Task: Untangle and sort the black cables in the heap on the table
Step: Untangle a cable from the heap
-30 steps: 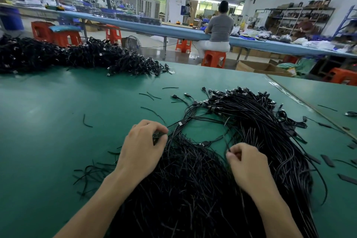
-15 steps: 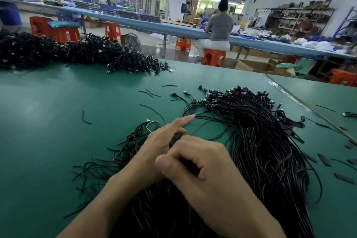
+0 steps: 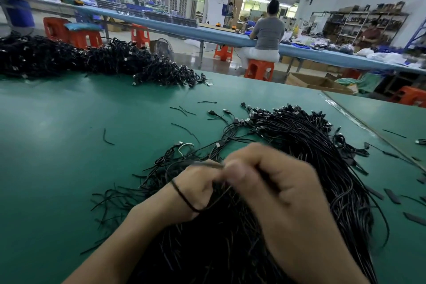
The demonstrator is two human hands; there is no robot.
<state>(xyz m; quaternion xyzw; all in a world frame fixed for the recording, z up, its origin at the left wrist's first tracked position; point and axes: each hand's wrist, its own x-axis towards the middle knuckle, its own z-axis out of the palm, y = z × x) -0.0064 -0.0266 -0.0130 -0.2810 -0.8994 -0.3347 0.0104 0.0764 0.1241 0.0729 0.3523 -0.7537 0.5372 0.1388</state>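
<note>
A big heap of black cables (image 3: 306, 157) with plug ends lies on the green table (image 3: 57, 145), right in front of me. My left hand (image 3: 193, 191) and my right hand (image 3: 272, 182) meet above the heap's near part. Both have curled fingers and pinch one thin black cable (image 3: 184, 198). That cable loops over the back of my left hand near the wrist and runs up between the fingertips. The right hand is blurred with motion. A short white wire (image 3: 184, 146) lies among the cables just beyond my hands.
A second long pile of black cables (image 3: 92, 62) stretches along the table's far left edge. Short black ties (image 3: 107, 137) and flat scraps (image 3: 391, 196) lie scattered on the mat. A seam (image 3: 359, 120) divides off the table on the right. Beyond sit a person, orange stools and a workbench.
My left forefinger, pointing out half a second ago, has curled in. My hands have closed together on one cable, which now loops over my left hand. A second ago they were apart on the heap.
</note>
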